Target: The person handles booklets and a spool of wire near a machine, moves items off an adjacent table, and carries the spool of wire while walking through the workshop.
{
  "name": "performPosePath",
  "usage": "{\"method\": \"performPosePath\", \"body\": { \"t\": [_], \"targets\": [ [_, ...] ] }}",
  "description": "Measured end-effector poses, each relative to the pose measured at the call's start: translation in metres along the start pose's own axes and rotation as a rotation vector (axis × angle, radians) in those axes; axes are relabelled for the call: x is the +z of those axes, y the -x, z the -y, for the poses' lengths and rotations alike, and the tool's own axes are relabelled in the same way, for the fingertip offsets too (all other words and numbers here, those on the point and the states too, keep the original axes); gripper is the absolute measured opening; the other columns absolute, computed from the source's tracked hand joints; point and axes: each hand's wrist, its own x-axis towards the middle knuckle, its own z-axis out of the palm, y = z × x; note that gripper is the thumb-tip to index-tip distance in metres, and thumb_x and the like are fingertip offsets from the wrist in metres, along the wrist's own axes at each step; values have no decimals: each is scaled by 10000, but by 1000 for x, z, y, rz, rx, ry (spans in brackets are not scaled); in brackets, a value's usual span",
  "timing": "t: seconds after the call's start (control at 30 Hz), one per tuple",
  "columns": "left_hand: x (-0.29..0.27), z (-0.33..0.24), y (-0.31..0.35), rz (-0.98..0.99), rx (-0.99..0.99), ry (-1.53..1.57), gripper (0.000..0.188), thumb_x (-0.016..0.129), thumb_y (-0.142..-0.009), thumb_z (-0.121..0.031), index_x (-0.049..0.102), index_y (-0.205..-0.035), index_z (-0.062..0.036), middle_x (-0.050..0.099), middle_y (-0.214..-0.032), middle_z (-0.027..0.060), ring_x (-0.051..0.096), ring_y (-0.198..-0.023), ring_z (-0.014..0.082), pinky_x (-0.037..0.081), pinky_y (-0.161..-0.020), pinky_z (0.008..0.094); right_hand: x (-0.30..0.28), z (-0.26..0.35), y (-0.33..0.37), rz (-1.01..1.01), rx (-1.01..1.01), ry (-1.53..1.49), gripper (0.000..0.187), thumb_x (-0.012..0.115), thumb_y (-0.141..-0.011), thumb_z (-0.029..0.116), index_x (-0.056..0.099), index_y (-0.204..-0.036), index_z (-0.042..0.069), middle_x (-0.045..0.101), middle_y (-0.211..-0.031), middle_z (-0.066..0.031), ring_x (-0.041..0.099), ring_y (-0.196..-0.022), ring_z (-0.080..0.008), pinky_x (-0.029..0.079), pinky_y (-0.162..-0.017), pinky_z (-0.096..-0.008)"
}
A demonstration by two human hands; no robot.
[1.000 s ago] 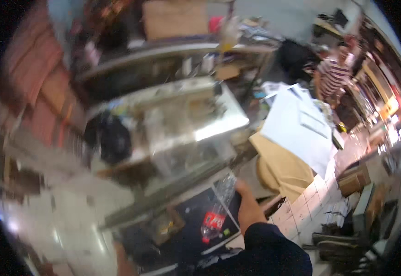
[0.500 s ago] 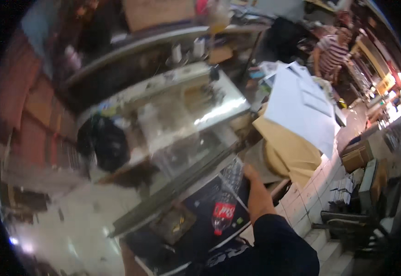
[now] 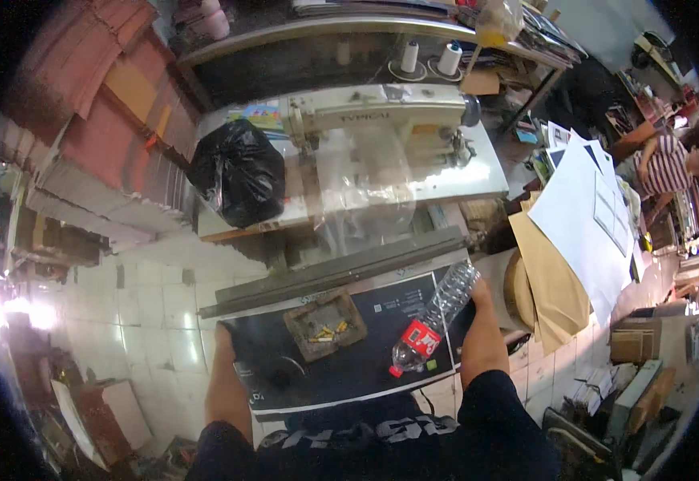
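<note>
A wide, flat black printed board [image 3: 389,317] with a white edge lies level in front of my body. My left hand [image 3: 223,335] is closed on its left edge, and my right hand [image 3: 480,292] on its right edge; the fingertips of both are hidden. On top sits a square brown ashtray [image 3: 324,327] with several cigarette butts in it. Close to my right hand, a clear plastic bottle [image 3: 437,314] with a red label and red cap lies on its side, cap toward me. Long grey strips [image 3: 325,276] run along the board's far side.
Ahead stands a sewing machine [image 3: 381,108] on a white table, with a black plastic bag [image 3: 239,172] at its left. Tall stacks of reddish sheets [image 3: 113,120] rise at left. White and brown paper sheets [image 3: 554,272] jut out at right. Another person [image 3: 664,164] is at far right.
The view has swung to the right and steadied. My arms and the board have turned along with it, and the board now lies more squarely before me, with my left forearm fully in sight.
</note>
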Motion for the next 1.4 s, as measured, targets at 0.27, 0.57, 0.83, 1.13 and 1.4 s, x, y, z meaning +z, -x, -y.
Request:
{"method": "performPosePath", "body": {
  "t": [0.27, 0.57, 0.83, 1.13, 1.4],
  "targets": [
    [32, -45, -22, -44, 28, -89, 652, 289, -931, -519, 453, -1318, -20, 469, -1318, 173, 482, -1148, 324, 370, -974, 432, -47, 30, -17, 173, 444, -149, 350, 433, -875, 200, 579, -1144, 31, 609, -1129, -178, 563, -1050, -309, 428, -920, -397],
    [54, -65, -33, -10, 35, -72, 607, 314, -904, -508, 523, -1228, -39, 545, -1125, 130, 507, -1007, 279, 393, -903, 423, -56, 40, -70, 139, 571, -340, 444, 360, -917, 314, 570, -1164, 10, 586, -1176, -199, 526, -1111, -316, 391, -952, -393],
    [75, -83, 8, -17, 69, -119, 645, 283, -920, -510, 509, -1251, -5, 574, -1120, 131, 548, -962, 261, 417, -871, 408, -52, 25, -77, 99, 632, -487, 549, 296, -954, 415, 563, -1181, -8, 565, -1218, -218, 493, -1166, -322, 359, -981, -391],
    [84, -99, -26, -16, -30, -174, 597, 253, -956, -420, 470, -1274, 37, 544, -1207, 180, 523, -1073, 301, 402, -902, 428, -76, 59, -77, 109, 690, -508, 576, 351, -938, 403, 475, -1252, -63, 535, -1235, -259, 463, -1206, -354, 342, -1015, -390],
    [91, -110, -21, -36, -40, -199, 659, 290, -934, -512, 462, -1294, 12, 501, -1257, 192, 466, -1132, 317, 346, -972, 414, -90, 54, -75, 9, 648, -375, 561, 436, -910, 338, 419, -1283, -81, 499, -1263, -277, 449, -1213, -383, 342, -1022, -399]
  ]
}}
